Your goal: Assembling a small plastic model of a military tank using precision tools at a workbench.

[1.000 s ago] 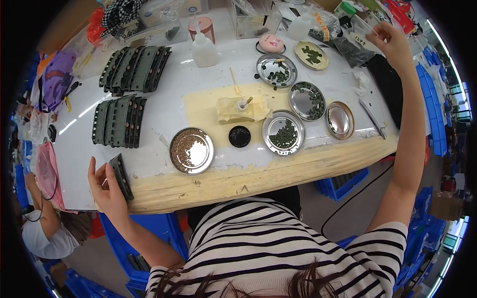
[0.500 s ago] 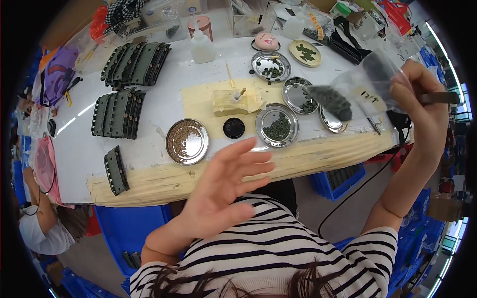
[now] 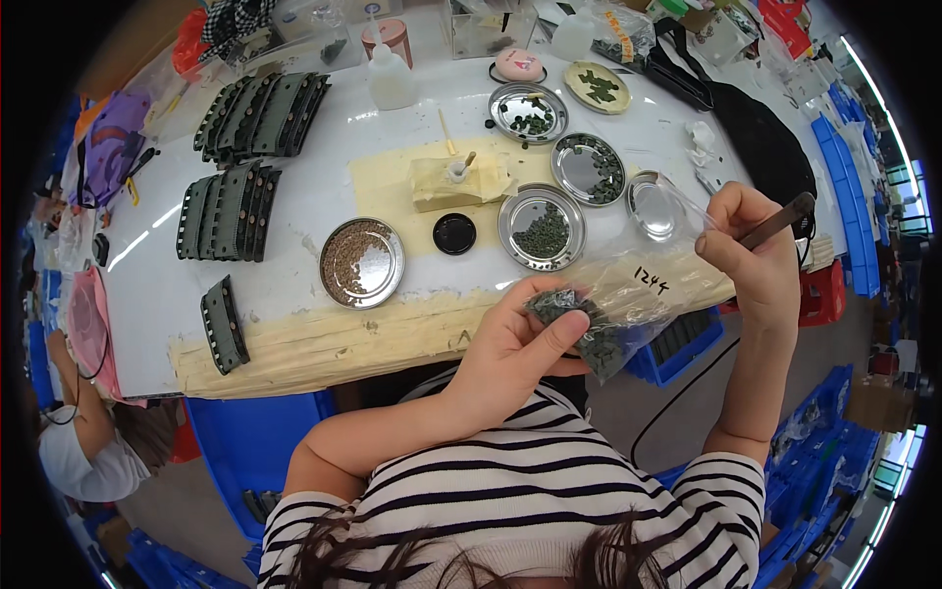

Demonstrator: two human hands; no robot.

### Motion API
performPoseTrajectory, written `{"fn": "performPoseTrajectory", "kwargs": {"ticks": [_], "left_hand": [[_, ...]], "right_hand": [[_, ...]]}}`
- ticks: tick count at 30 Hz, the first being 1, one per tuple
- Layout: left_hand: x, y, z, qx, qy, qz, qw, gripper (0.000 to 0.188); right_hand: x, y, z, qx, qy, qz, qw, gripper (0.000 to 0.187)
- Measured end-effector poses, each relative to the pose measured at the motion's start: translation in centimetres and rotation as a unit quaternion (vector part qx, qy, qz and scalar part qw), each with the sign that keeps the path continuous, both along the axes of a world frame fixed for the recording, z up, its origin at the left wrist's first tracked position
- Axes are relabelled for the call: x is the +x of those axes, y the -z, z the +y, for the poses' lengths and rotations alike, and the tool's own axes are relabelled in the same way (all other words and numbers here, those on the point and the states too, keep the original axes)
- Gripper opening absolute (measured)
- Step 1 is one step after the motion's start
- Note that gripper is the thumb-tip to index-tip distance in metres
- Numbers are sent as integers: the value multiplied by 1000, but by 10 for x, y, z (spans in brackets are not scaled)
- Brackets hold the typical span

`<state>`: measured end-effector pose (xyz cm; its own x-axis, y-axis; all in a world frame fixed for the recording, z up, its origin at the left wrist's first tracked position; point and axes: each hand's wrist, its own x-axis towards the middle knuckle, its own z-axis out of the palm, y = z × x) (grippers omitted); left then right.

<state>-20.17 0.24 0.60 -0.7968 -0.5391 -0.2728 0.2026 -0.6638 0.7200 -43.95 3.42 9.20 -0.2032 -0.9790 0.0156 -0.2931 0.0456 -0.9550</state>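
Note:
A clear plastic bag (image 3: 643, 294) with dark green bits gathered at its lower end hangs in front of the table's near edge. My left hand (image 3: 520, 344) is closed round the filled end, thumb on top. At the bag's upper edge, my right hand (image 3: 756, 250) pinches the plastic and also keeps a slim dark brown tool (image 3: 777, 222) between its fingers; the tool's kind is not clear. Beyond the bag lies a steel dish of small green bits (image 3: 510, 224), and past it another dish of green bits (image 3: 559, 167). A small, shiny round dish (image 3: 655, 208) shows beside the bag.
A dish of tan granules (image 3: 394, 270) and a black round lid (image 3: 454, 234) stand left of the bag. Behind them sits a tape-covered block (image 3: 432, 187). Curved dark green strips (image 3: 260, 118) are stacked at left. A squeeze bottle (image 3: 391, 83) stands farther back.
My right hand has lowered the bag from the upper right towards me. My left hand, open and empty before, has closed round the bag's filled end.

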Motion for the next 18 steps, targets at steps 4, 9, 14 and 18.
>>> {"fn": "performPoseTrajectory", "kwargs": {"ticks": [4, 9, 14, 18], "left_hand": [[-1, 3, -2, 17, -26, -6, 1000, 30], [-1, 5, -3, -3, -30, -7, 1000, 30], [-1, 5, -5, -10, -14, -19, 1000, 31], [-1, 5, -5, 10, -26, -3, 1000, 31]], "right_hand": [[8, -1, 7, 25, -74, -125, 989, 9], [3, -2, 11, 22, -274, -37, 961, 19], [1, 5, 10, 17, -339, 140, 930, 43], [20, 16, 9, -13, -259, 216, 941, 45]]}}
